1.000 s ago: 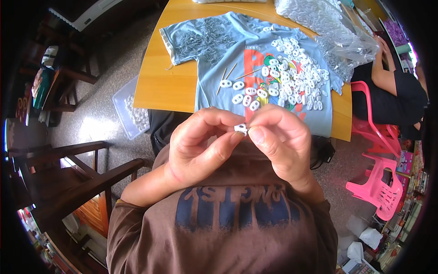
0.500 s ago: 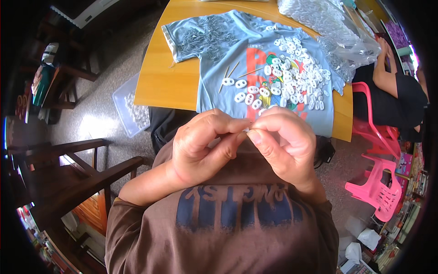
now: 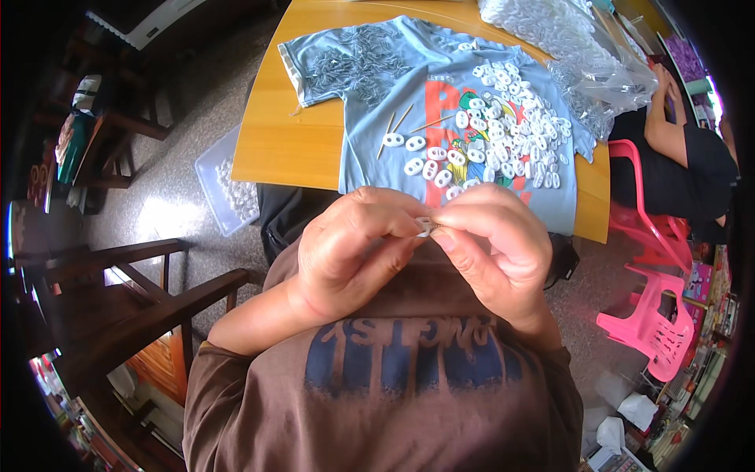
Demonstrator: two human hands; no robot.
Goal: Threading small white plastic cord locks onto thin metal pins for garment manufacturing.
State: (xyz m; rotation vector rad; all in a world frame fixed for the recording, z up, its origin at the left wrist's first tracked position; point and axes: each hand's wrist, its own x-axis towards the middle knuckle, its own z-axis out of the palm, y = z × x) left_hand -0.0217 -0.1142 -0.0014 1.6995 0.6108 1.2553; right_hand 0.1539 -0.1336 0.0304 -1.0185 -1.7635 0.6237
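Dark wooden chair (image 3: 149, 291) far off to the left of the left hand, low in the view. Up and left of that hand, on the floor beside the table, a clear plastic tub (image 3: 228, 189) with small white bits inside. Left hand (image 3: 354, 252) curled, thumb and fingertips pinched on a small white piece (image 3: 425, 226) held just in front of the chest. Same piece gripped from the other side by the right hand (image 3: 491, 248), fingers bent and pressed tight against it, both hands touching at the tips. Beyond the hands, a yellow wooden table (image 3: 291, 149) with a light blue shirt (image 3: 377, 71) spread flat, a red and multicoloured print at its middle. On the shirt just past the knuckles, a heap of white oval pieces (image 3: 511, 130), each with two holes, plus a few thin wooden sticks (image 3: 397, 126) to the heap's left. Farther up and right of the right hand, a crumpled clear plastic bag (image 3: 582, 47) full of more white pieces. Right of the right hand, a pink plastic chair (image 3: 653, 322); above it, another person's arm (image 3: 668, 126) in a black sleeve.
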